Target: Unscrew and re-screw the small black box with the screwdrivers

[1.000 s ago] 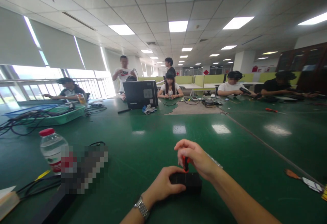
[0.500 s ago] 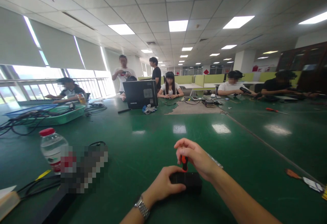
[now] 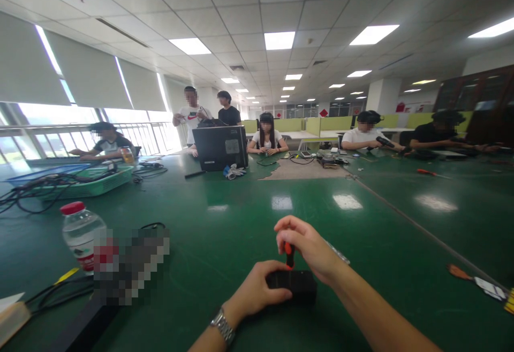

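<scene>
On the green table in front of me lies a black box-shaped block (image 3: 303,287). My left hand (image 3: 259,290) is closed around its left end, thumb along the near side and fingers over the far side. Above the block, my right hand (image 3: 307,245) grips the handle of a red and black screwdriver (image 3: 289,258) from the top. The screwdriver stands upright with its shaft down at the top face of the block; the exact spot its tip meets is too small to make out. Part of a thin, light-coloured object (image 3: 339,253) shows behind my right wrist.
A red-capped water bottle (image 3: 82,231) and cables stand at left, near a green basket (image 3: 114,181). Farther back are a black computer case (image 3: 220,148) and gloves (image 3: 233,171). Another screwdriver (image 3: 431,173) and a brush-like tool (image 3: 460,273) lie at right. Several people sit or stand around.
My hands, the block and the screwdriver hold nearly the same place. In the background, a standing person in black has shifted left, behind the computer case.
</scene>
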